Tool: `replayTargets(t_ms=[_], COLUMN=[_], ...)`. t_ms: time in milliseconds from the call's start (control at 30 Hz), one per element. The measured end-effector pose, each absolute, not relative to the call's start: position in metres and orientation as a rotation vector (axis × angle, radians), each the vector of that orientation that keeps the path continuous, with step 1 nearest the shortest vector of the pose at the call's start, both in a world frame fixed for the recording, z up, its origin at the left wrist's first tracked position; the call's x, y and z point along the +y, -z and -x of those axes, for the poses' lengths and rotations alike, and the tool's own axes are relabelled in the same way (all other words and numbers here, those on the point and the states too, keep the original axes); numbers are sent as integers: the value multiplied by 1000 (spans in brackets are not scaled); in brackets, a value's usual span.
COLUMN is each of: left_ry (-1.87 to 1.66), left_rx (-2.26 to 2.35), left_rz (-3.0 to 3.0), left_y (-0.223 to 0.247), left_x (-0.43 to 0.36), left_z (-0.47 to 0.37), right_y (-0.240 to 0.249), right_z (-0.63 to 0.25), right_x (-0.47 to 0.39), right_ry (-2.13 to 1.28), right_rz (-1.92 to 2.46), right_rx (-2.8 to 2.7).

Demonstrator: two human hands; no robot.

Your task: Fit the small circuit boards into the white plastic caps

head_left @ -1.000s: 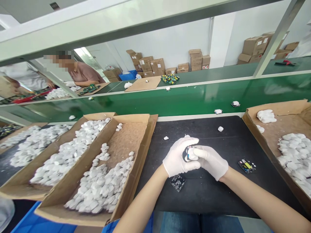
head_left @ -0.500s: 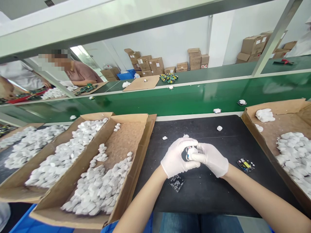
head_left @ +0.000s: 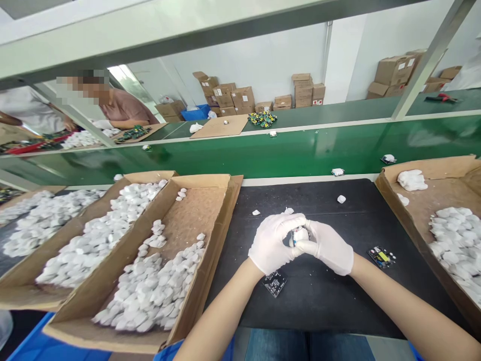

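My left hand [head_left: 276, 239] and my right hand [head_left: 330, 245], both in thin white gloves, meet over the black mat [head_left: 319, 306]. Between their fingers is a small circuit board with a white putty lump [head_left: 300, 234] pressed against it; the fingers cover most of the board. Just below my left wrist lies a bare circuit board [head_left: 275, 284]. Right of my right hand is another circuit board [head_left: 381, 256] with a yellow part on it. Loose white putty lumps [head_left: 341, 199] rest on the mat beyond my hands.
Cardboard trays [head_left: 212, 240] of white lumps stand on the left, and another cardboard tray [head_left: 413, 230] on the right. Behind the mat runs a green conveyor [head_left: 225, 158] carrying putty-covered boards [head_left: 389, 159]. A metal post [head_left: 428, 65] rises at right. A co-worker [head_left: 130, 108] sits across.
Boards on the green conveyor have slid to the right. My fingers have shifted slightly around the board and lump, with both hands staying in place.
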State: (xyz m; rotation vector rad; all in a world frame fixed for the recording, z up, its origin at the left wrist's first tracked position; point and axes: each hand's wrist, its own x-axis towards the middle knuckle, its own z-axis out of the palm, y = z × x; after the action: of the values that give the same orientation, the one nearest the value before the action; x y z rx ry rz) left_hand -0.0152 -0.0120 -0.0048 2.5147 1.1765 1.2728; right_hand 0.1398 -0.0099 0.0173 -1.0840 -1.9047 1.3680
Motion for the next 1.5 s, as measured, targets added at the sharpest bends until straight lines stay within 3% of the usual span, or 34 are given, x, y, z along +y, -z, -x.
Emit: replayTargets(t_ms=[333, 633, 833, 1033, 1233, 1500], left_ry=[-1343, -1272, -1410, -1279, -1537, -1161], left_rx=[910, 976, 944, 1067, 1006, 1328], left_rz=[-2313, -2423, -2330, -2520, -2367, -2356], left_y=[-3, -3, 1, 2, 3, 8], left_x=[-16, -10, -9, -11, -12, -2], left_z=[10, 15, 18, 13, 11, 16], right_y=[-20, -16, -10, -17, -15, -8], right_z=[-142, -136, -141, -140, -138, -134], right_x=[-13, -13, -14, -15, -17, 0], right_ry=[-1643, -1430, -1676, -1554, -1567, -1357], right_rz=[867, 1189, 826, 975, 861, 1210], right_rx=[-1649, -1702, -1469, -1649, -1620, -1714])
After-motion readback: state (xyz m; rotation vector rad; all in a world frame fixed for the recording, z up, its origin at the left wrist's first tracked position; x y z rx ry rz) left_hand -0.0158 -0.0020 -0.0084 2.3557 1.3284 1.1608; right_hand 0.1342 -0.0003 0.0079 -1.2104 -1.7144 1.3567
